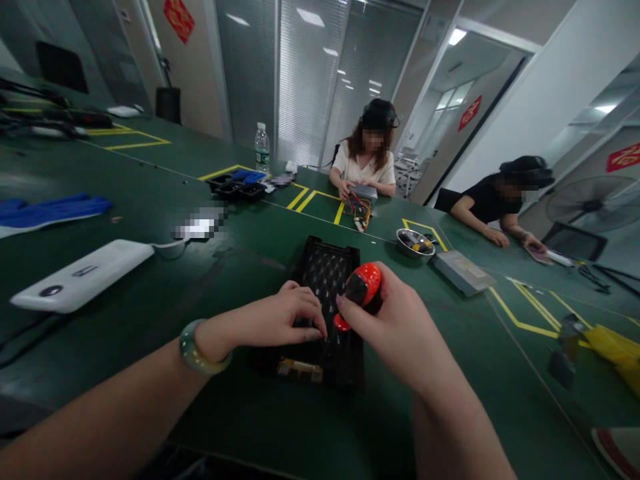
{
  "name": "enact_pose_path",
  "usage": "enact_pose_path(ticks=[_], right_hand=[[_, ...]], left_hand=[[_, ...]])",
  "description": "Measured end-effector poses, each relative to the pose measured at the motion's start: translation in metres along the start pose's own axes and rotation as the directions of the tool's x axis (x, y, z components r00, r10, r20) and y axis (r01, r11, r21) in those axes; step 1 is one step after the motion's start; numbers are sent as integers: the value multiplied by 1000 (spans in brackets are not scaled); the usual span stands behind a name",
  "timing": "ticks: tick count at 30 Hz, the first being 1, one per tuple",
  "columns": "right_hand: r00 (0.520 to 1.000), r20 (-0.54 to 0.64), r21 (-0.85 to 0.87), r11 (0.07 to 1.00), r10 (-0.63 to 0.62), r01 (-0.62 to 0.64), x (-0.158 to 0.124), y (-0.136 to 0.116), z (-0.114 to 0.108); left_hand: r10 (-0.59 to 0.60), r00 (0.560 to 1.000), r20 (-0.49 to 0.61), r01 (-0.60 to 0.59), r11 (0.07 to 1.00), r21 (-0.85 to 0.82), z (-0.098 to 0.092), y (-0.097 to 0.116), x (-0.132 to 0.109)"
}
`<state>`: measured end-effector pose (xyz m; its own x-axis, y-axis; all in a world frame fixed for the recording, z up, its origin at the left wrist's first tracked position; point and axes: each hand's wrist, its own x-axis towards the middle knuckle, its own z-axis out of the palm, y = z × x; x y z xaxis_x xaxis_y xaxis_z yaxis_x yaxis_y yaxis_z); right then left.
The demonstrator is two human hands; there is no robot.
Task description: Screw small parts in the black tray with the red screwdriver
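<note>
A black casing (327,263) with a studded, grid-like surface lies in front of me on the green table. My right hand (395,320) is closed round the red and black handle of a screwdriver (369,279), held over the casing's right side; its shaft points down and is hard to make out. My left hand (285,313), with a bangle on its wrist, rests over the middle of the casing. Its thumb and fingertips are pinched together close to the surface, and whatever they hold is hidden. A yellowish circuit board strip (300,370) shows at the casing's near end.
To the left lie a white power bank (83,273) and blue gloves (55,210). Further off are a black tray (237,187), a bottle (262,148), a metal bowl (415,244) and a grey metal box (463,272). Two people sit across the table (225,427).
</note>
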<state>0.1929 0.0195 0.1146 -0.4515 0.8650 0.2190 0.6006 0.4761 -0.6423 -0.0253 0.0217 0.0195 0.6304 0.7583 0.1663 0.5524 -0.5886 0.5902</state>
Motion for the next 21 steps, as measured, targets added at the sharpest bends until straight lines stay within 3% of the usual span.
enact_pose_path(ticks=[7, 21], right_hand=[[1000, 0, -53, 998, -19, 19, -2, -3, -1], [998, 29, -58, 996, -62, 64, -5, -4, 5]], left_hand=[[42, 998, 52, -44, 999, 30, 10, 3, -1], [101, 995, 2, -101, 991, 82, 18, -2, -1]])
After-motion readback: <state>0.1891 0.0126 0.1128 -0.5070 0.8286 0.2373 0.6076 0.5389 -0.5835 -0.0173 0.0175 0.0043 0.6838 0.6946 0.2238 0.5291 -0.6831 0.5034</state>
